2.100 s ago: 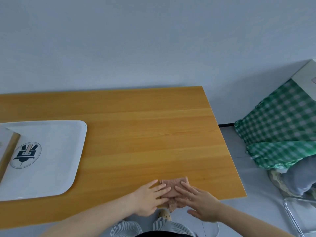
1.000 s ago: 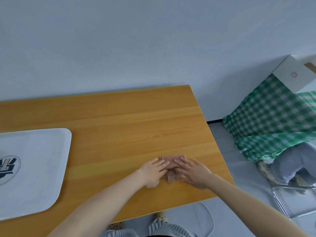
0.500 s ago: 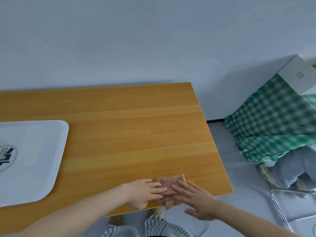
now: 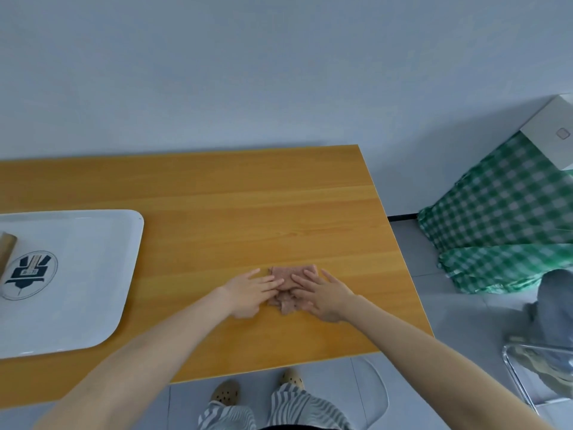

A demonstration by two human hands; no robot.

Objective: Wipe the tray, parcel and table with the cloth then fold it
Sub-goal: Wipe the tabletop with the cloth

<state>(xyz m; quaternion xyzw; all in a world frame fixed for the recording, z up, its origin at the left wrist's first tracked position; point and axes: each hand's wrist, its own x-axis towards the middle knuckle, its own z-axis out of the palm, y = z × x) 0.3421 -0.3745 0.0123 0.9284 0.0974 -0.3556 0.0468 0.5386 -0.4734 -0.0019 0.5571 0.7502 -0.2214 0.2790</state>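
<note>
**Both hands flat on the folded cloth, near the right end of the table**

Head view (the only one there is): the surface is a wooden table (image 4: 248, 212) with an orange-ish grain, pushed against a plain pale wall (image 4: 248, 72). Past the right hand, beyond the table's end, there's grey tiled floor (image 4: 412, 252).

The left hand (image 4: 251, 293) and right hand (image 4: 322, 294) both lie palm down with the fingers straight and a bit spread, fingertips nearly meeting. Both press on the cloth (image 4: 288, 273), a small pinkish-brown bundle lying on the table directly under and between the fingers. No pinching or curling that I can see.

Well off to the left of the left hand sits a white tray (image 4: 133, 243) on the table. It has a dark round logo (image 4: 29, 273) printed on it. There might be lettering in it, but it's too small to read. The tray runs off the frame's left edge, and a brown corner poking in over it is probably the parcel (image 4: 6, 246), though so little shows that I can't say for sure.

Far to the right of the right hand there's green checked fabric (image 4: 502, 218) draped over something, with a white box (image 4: 552, 135) on top, cut off by the frame. Nearer the camera on that side is a clear chair (image 4: 533, 373) with stuff piled on it that's hard to make out. Below the table edge you can see clogs (image 4: 224, 392) and striped trousers (image 4: 297, 405).

How many folds the cloth has, I can't tell, since the fingers cover most of it.
</note>
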